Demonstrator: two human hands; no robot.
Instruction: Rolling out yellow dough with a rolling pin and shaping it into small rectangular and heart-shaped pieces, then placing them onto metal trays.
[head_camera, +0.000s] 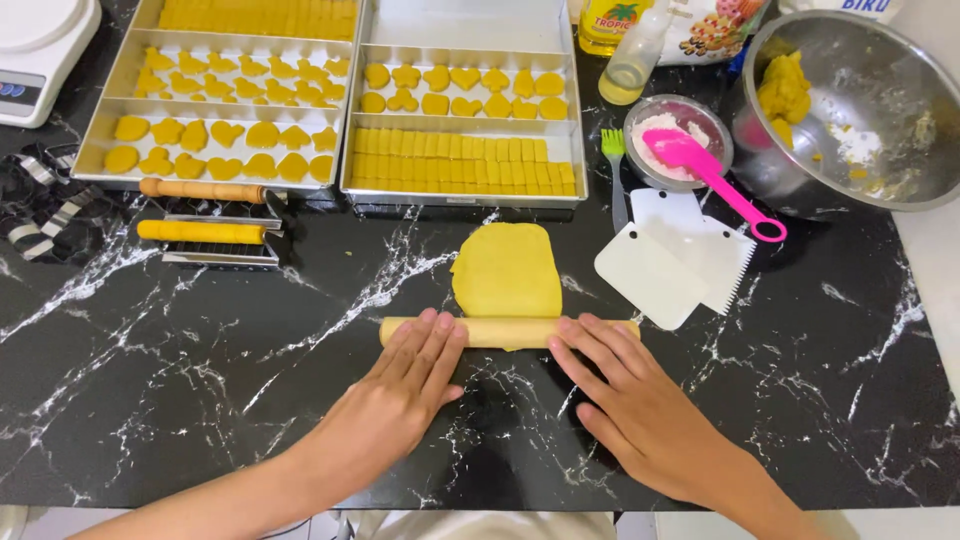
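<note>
We're looking down on a home kitchen set up for baking, on a black marble-patterned countertop with white veins (200, 400). Up at eleven o'clock sits a shallow metal baking tray (110, 140) lined with yellow cut-out cookie shapes, and at twelve o'clock a second metal baking tray (460, 195) of hearts, flowers and rows of strips. At two o'clock, a large stainless steel mixing bowl (890, 170) with a lump of yellow dough inside. Just beside it, a small clear bowl of white flour (660, 130) with a pink plastic spatula (715, 175). White plastic dough scrapers (670, 260) lie at one o'clock, and a white kitchen scale (40, 50) at ten.
</note>
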